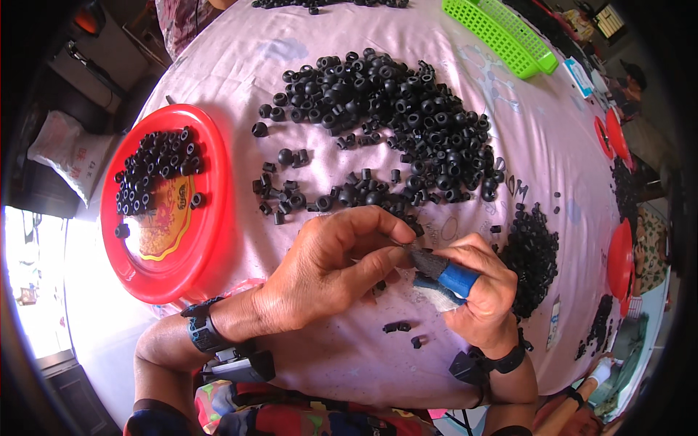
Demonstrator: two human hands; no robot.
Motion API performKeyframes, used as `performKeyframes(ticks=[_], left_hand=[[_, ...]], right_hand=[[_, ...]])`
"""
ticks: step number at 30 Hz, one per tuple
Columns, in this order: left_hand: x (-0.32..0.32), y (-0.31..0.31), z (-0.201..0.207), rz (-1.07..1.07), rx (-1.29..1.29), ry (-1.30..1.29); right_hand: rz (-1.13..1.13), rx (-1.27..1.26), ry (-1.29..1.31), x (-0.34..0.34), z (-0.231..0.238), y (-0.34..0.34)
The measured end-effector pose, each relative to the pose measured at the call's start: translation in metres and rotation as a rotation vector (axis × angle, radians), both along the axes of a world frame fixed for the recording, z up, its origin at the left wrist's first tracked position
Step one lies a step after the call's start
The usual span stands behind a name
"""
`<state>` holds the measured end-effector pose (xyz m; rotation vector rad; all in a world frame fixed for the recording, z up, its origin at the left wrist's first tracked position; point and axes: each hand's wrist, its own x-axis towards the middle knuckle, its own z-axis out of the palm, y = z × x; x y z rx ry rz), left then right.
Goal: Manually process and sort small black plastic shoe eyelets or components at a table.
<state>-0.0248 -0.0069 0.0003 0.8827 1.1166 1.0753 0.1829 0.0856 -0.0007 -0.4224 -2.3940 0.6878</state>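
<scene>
My left hand (331, 272) is closed in a pinch over the near part of the table, its thumb and fingertips meeting those of my right hand (483, 294). Grey cloth finger covers (429, 263) with blue bands sit on two fingers of the right hand, which are also pressed together. Whatever lies between the fingertips is too small and hidden to make out. Just beyond the hands spreads a big heap of small black rubber-like parts (392, 94), some ring-shaped and some rounded. A few loose black pieces (396, 327) lie below the fingers.
At left, a round red tray (218, 211) holds several black ring-like pieces (156, 156). Another pile of smaller black parts (534, 254) lies at right on the pink tablecloth (305, 349). A green basket (502, 33) stands at the far right. Other people sit around the table.
</scene>
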Motion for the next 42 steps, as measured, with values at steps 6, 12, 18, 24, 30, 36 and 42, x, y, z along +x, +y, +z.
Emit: performKeyframes(ticks=[6, 12, 18, 24, 30, 36, 42], left_hand=[[-0.002, 0.000, -0.001, 0.012, -0.018, -0.020], [-0.003, -0.002, 0.005, 0.001, -0.044, 0.026], [0.007, -0.008, -0.013, 0.047, 0.128, 0.031], [0.019, -0.011, -0.001, 0.011, 0.174, -0.037], [0.010, -0.008, 0.005, -0.156, 0.056, -0.148], [0.008, -0.008, 0.008, -0.142, 0.006, -0.203], [0.002, -0.002, 0.006, -0.168, 0.048, -0.228]], right_hand=[[0.012, -0.009, 0.020, -0.001, -0.003, -0.001], [0.019, 0.028, -0.035, 0.002, 0.001, -0.002], [-0.073, 0.124, 0.069, 0.000, 0.008, -0.003], [-0.031, 0.214, 0.015, 0.005, 0.023, -0.013], [-0.011, 0.239, 0.005, 0.005, 0.023, -0.014], [-0.017, 0.189, 0.013, -0.001, 0.025, -0.017], [0.022, 0.000, 0.066, 0.000, 0.023, -0.011]])
